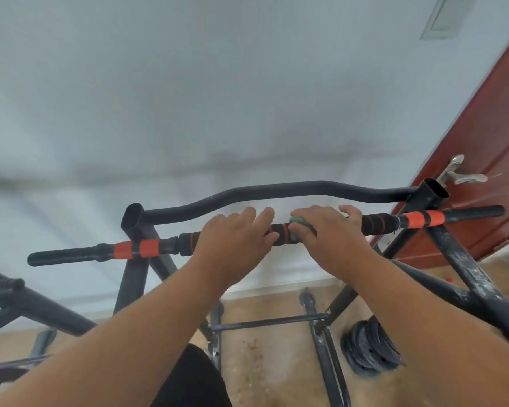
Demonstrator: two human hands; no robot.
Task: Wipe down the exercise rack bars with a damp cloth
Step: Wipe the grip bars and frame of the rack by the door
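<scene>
Here, every place is given from the straight bar.
Straight bar (265, 232): black, with orange bands and foam sleeves, running across the rack from lower left to upper right.
Left hand (235, 239): wrapped over the bar just left of its middle, fingers curled round the foam grip; it holds the bar and carries no cloth that shows.
Right hand (328, 230): just right of the bar's middle, fingers curled over the bar and pressing a green cloth (299, 227) against it.
Cloth: bunched under the right palm, only a small fold showing at the thumb side, in the gap between the two hands.
Curved bar (276, 190): behind and above the straight bar, untouched.
Weight plates (370, 348): stacked on the floor well below the bar's right half.
Door (482, 142): red-brown, beyond the bar's right end.
Step in hand: wiping the middle foam section, the left hand probably steadying.
Next move: likely a slide of the cloth along the bar toward the right orange band (420, 218), keeping pressure all round the tube; the left half and the curved bar look yet to be done.
</scene>
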